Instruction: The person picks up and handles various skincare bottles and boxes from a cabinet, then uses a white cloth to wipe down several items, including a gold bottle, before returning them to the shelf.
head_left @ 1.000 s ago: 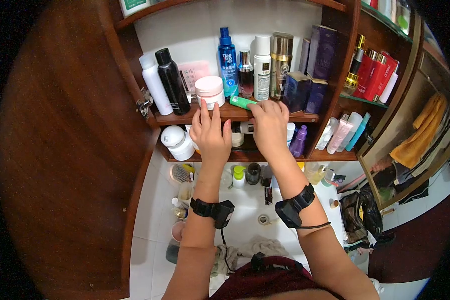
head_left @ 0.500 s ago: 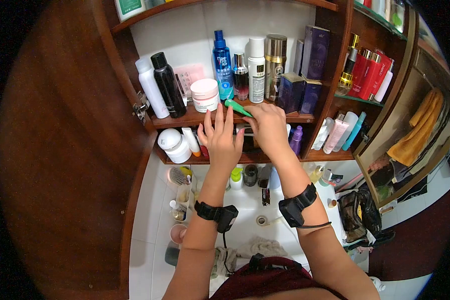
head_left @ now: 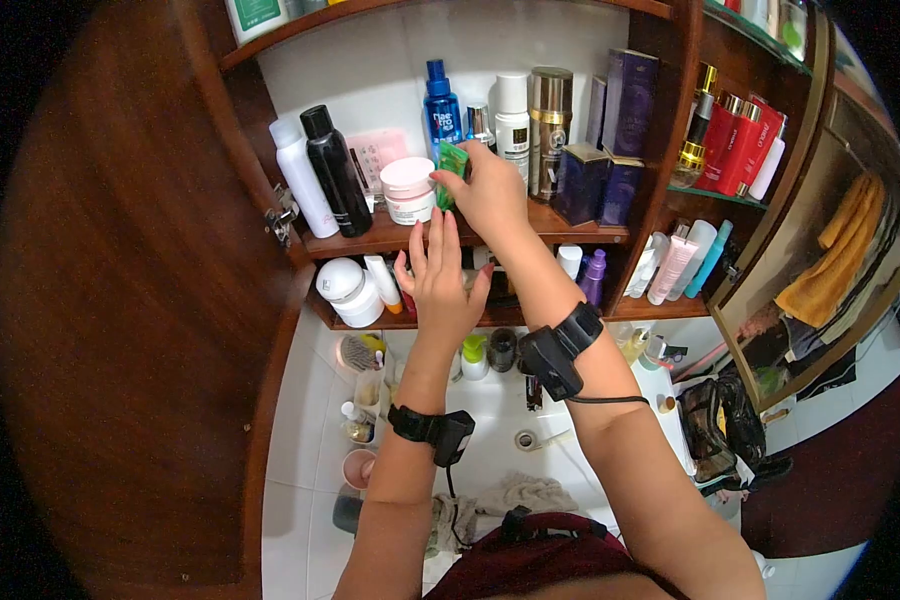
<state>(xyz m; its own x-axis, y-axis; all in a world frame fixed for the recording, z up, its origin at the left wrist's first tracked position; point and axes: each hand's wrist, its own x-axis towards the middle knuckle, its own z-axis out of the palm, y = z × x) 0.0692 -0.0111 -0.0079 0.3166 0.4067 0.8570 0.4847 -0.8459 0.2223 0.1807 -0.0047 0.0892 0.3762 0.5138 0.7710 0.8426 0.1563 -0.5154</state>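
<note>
A small green tube (head_left: 452,172) stands upright in my right hand (head_left: 492,198), pinched between thumb and fingers over the upper shelf. Just left of it sits a pink-and-white cream jar (head_left: 409,190). The blue spray bottle (head_left: 442,105) rises behind the tube, its lower part covered by the tube and hand. My left hand (head_left: 444,285) is open, fingers stretched toward the shelf's front edge, with fingertips right below the tube and the jar. A dark-red pump bottle (head_left: 479,125) is mostly hidden behind my right hand.
Bottles and dark blue boxes (head_left: 582,185) line the shelf's right side; white and black spray cans (head_left: 336,170) stand left. The lower shelf (head_left: 510,317) holds a white jar (head_left: 350,292) and tubes. An open wooden door (head_left: 120,300) borders the left. Below lies a sink (head_left: 490,440).
My right hand has moved left and up with the green tube, turning it from slanted to upright beside the cream jar. The left hand has barely moved.
</note>
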